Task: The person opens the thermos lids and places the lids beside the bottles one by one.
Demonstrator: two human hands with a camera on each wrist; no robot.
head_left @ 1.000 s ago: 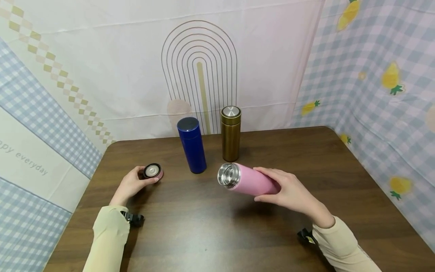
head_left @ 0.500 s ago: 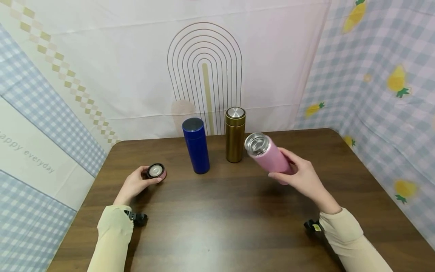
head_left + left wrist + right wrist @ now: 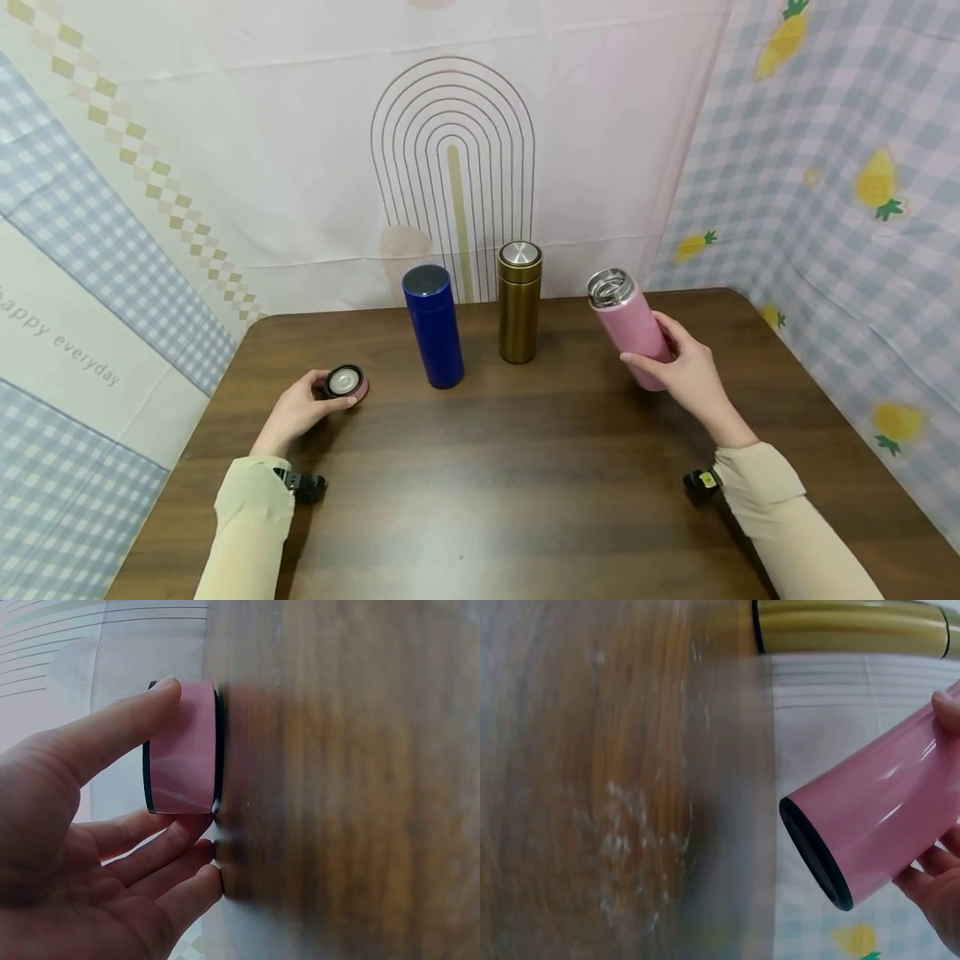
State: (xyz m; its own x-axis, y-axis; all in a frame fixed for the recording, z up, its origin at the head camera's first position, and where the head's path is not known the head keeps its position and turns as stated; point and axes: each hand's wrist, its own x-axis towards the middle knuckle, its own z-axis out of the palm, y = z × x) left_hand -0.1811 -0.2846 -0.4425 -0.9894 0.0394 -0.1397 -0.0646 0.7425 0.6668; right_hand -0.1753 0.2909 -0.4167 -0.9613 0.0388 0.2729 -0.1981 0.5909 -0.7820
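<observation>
My right hand (image 3: 686, 367) grips a pink thermos bottle (image 3: 636, 329) round its lower half. The bottle leans to the left, its lidless steel mouth facing up, and in the right wrist view its dark base (image 3: 816, 853) is tilted and apart from the table. At the left, my left hand (image 3: 297, 410) holds the pink lid (image 3: 347, 382) between thumb and fingers. The lid lies with its inner side up, close against the table, as the left wrist view of the lid (image 3: 184, 750) also shows.
A blue thermos (image 3: 435, 333) and a gold thermos (image 3: 519, 308), both lidded, stand upright at the back middle of the wooden table (image 3: 480, 500). Behind the table's back edge hangs a white patterned cloth (image 3: 300, 183), with checked cloth (image 3: 840, 250) at the right.
My right hand has carried the pink thermos bottle to the right and back, past the gold one, turning it from nearly lying toward upright. The left hand and lid stay in place.
</observation>
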